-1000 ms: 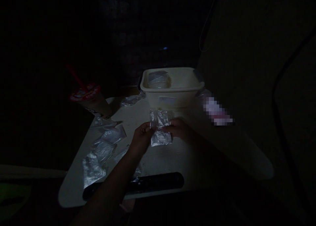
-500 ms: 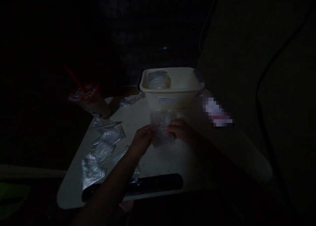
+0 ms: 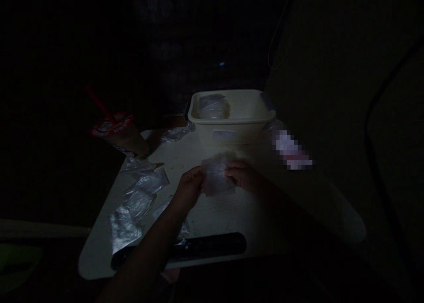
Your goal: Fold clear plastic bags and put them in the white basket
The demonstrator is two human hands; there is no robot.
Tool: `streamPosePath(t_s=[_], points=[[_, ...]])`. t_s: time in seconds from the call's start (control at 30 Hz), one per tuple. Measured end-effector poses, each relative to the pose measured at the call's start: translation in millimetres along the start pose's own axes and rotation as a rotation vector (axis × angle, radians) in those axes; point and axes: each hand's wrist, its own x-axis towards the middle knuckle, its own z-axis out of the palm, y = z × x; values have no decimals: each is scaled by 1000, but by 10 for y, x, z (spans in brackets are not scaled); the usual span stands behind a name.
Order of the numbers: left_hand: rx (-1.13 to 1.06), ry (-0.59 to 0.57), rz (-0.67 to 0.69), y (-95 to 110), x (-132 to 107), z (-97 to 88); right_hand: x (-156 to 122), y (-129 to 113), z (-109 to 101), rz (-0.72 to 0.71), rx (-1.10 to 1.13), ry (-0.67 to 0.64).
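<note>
A small clear plastic bag (image 3: 217, 179) is held flat above the white table, in front of the tub. My left hand (image 3: 191, 186) pinches its left edge, and my right hand (image 3: 241, 175) pinches it from the right. Several similar plastic packets (image 3: 139, 203) lie to the left of my left forearm, partly overlapping. Another packet is half hidden beneath that forearm. Beyond my hands stands a cream plastic tub (image 3: 232, 128) with a clear wrapped packet (image 3: 213, 106) inside. The dim light hides what, if anything, the held bag contains.
A sealed drink cup (image 3: 124, 137) with a red straw stands at the table's left edge. A long black bar (image 3: 212, 244) lies along the near edge of the table (image 3: 212, 219). Crumpled plastic (image 3: 175, 134) sits left of the tub. A dark cable (image 3: 372, 161) hangs at the right.
The top of the plastic bag has come down, so it looks shorter and flatter between my hands. Both hands keep their grip in nearly the same place.
</note>
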Motion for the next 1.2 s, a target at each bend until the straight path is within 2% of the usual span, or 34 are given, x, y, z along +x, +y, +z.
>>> streamPosePath(t_s=[0.13, 0.23, 0.3, 0.43, 0.53, 0.67, 0.73, 0.83, 0.9, 0.97, 1.2], points=[[24, 64, 8, 34, -25, 14, 14, 10, -16, 3, 16, -33], [143, 89, 70, 38, -46, -5, 34, -6, -16, 22, -26, 27], [329, 100, 182, 28, -58, -36, 54, -22, -30, 2, -45, 71], [685, 36, 459, 12, -54, -104, 86, -34, -105, -116, -117, 172], [984, 37, 552, 4, -32, -107, 64, -23, -154, -297, -374, 300], [1426, -16, 547, -40, -45, -8, -38, -11, -113, -564, -895, 466], [1579, -49, 517, -67, -85, 58, -96, -10, -35, -706, -1059, 424], [1751, -99, 468, -92, -152, 125, -162, -4, 120, -823, -1288, 211], [1825, -128, 458, -101, -179, 136, -187, 14, 207, -819, -1458, 102], [1874, -142, 452, -113, -188, 125, -199, 49, 249, -784, -1600, 47], [1988, -121, 411, -142, -195, 122, -245, 181, 151, -649, -1809, 38]])
